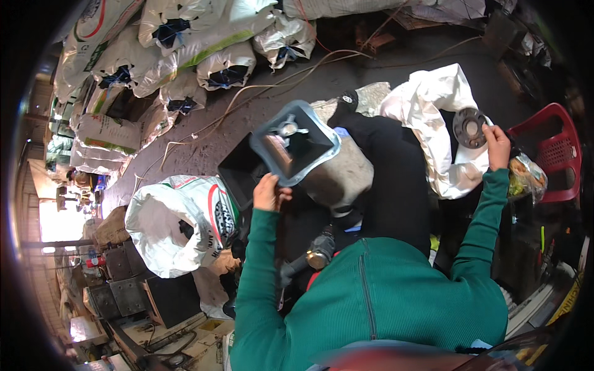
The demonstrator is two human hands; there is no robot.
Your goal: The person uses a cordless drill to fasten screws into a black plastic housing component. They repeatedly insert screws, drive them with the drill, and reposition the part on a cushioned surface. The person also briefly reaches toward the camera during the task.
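My left hand [269, 193] is closed at the near corner of a square container [331, 148] with a wavy grey-blue rim and a dark inside. A small shiny metal piece [288, 130] shows within that rim; I cannot tell how it is fixed. Out to the right, my right hand [498, 147] grips the edge of a dark round disc [460, 135] with several holes and a paler centre. The disc is over the mouth of an open white sack [427, 93]. Behind the container's left side is a black box-like thing [230, 166].
An open white sack [151, 204] stands at my left. Full white sacks [192, 59] are piled at the far left, with a cable [266, 86] across the floor. A red plastic chair [560, 145] and a clear bag [531, 176] are at right. A hand-tool-like object [320, 250] lies near my lap.
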